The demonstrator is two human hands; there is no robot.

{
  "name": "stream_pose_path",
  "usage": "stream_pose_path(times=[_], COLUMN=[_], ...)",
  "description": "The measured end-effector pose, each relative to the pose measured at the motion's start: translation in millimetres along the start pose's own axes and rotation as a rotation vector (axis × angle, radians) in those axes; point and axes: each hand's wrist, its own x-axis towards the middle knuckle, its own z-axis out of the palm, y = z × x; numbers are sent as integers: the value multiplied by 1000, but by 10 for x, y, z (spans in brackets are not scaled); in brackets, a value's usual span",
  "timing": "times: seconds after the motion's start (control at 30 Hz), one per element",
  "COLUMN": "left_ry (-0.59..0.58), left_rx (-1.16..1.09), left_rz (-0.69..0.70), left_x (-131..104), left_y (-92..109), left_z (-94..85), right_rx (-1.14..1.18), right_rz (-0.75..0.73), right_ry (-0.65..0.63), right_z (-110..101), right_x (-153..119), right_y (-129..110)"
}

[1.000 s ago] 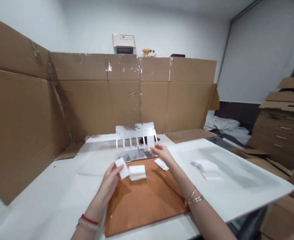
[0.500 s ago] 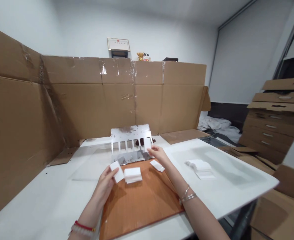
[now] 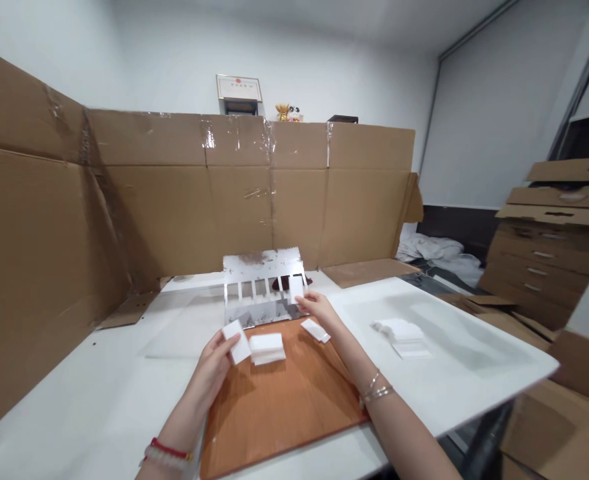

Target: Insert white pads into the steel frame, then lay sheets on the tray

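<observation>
My left hand (image 3: pixel 216 361) grips a white card (image 3: pixel 237 341) over the left edge of a brown wooden board (image 3: pixel 284 413). Pinched in my right hand (image 3: pixel 319 309) is another white card (image 3: pixel 295 289), upright against the right end of a metal frame (image 3: pixel 261 311) with a row of slots. Between my hands, a stack of white cards (image 3: pixel 267 348) lies on the board. A smaller group of white cards (image 3: pixel 315 330) sits just below my right hand. A dark object shows partly behind the metal frame.
A white pile (image 3: pixel 403 337) rests on the white table (image 3: pixel 454 380) at the right. Tall cardboard walls (image 3: pixel 174 213) close off the back and left. Cardboard boxes (image 3: pixel 544 260) are stacked at the far right.
</observation>
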Motion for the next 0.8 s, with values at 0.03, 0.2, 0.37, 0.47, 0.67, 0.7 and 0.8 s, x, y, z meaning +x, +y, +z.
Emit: stream_pose_path(times=[0.03,0.2,0.37,0.47,0.67,0.7,0.8], left_ry=[-2,-14,-40,-48,-60,-57,0], left_rx=[-1,-14,-12,-22,-40,-41,-59], left_rz=[1,10,10,26,40,39,63], left_x=[2,9,-7,-16,-58,-61,-46], left_y=[-2,-16,-54,-88,-118,-120,-119], left_z=[2,9,17,21,39,41,28], right_rx=[-26,-238,-335,-264,-82,-64,-16], right_rz=[10,134,121,32,-1,0,-21], right_ry=[-1,-102,-165,-281,-624,-623,-547], right_z=[-9,-272,-438,-157,660,725,723], right_x=[-1,-51,-169,-301,-665,-693,-652], right_y=[-8,-89,-275,-409,-398,-372,-334])
